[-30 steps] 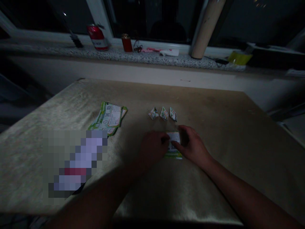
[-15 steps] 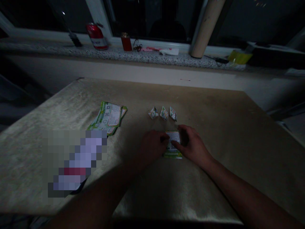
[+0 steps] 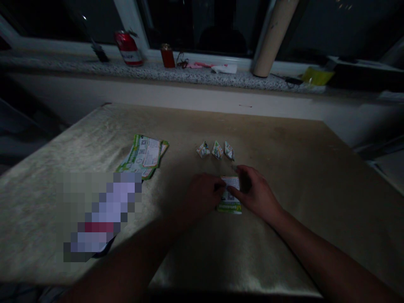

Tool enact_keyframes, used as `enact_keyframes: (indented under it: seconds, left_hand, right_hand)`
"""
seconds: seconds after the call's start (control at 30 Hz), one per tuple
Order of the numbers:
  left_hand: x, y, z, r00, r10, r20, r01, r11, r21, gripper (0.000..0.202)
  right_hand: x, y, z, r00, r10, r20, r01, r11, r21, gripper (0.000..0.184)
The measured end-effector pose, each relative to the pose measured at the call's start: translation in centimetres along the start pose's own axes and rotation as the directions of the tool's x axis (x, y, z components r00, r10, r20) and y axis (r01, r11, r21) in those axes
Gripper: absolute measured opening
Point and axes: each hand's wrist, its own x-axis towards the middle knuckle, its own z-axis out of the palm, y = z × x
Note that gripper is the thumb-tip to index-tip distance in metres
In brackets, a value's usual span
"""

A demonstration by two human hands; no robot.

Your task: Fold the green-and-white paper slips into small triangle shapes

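A small flat packet (image 3: 232, 205), white with print and a green band, lies on the table between my hands. My left hand (image 3: 205, 189) has its fingers curled in on the packet's left side. From the right, my right hand (image 3: 254, 187) holds it with the thumb on its face, while the index finger arches past the upper right corner. Both sets of fingertips nearly meet over the packet. Just beyond stand three folded, pointed pieces of printed wrapper in a row: a left one (image 3: 203, 149), a middle one (image 3: 217, 150) and a right one (image 3: 229, 150).
Green-and-white flat packets (image 3: 142, 153) lie stacked at the left, by a blurred-out long object (image 3: 107, 214). On the speckled windowsill (image 3: 189, 75) are a red can (image 3: 128, 48), an orange-red cylinder (image 3: 167, 56), papers (image 3: 224, 68) and a tall cardboard tube (image 3: 273, 40).
The packet has shifted slightly toward me and to the right, its lower edge now a little nearer. Both hands keep almost the same pose. Everything else is unmoved.
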Motion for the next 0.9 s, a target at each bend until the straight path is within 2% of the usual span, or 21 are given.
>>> enact_keyframes:
  seconds: [0.37, 0.57, 0.9]
  left_hand:
    - [-0.1, -0.2, 0.4, 0.999, 0.049, -0.002, -0.049, 0.996, 0.069, 0.021]
    - [-0.2, 0.0, 0.3, 0.994, 0.106, 0.002, -0.105, 0.987, 0.121, 0.021]
    - [-0.4, 0.3, 0.1, 0.998, 0.057, 0.017, -0.059, 0.993, 0.106, 0.02]
  right_hand:
    - [0.1, -0.6, -0.5, 0.995, -0.094, 0.044, 0.099, 0.988, -0.123, 0.06]
    - [0.3, -0.9, -0.7, 0.992, -0.098, 0.077, 0.109, 0.984, -0.14, 0.059]
    - [0.5, 0.7, -1.6, 0.983, -0.101, 0.152, 0.12, 0.985, -0.125, 0.061]
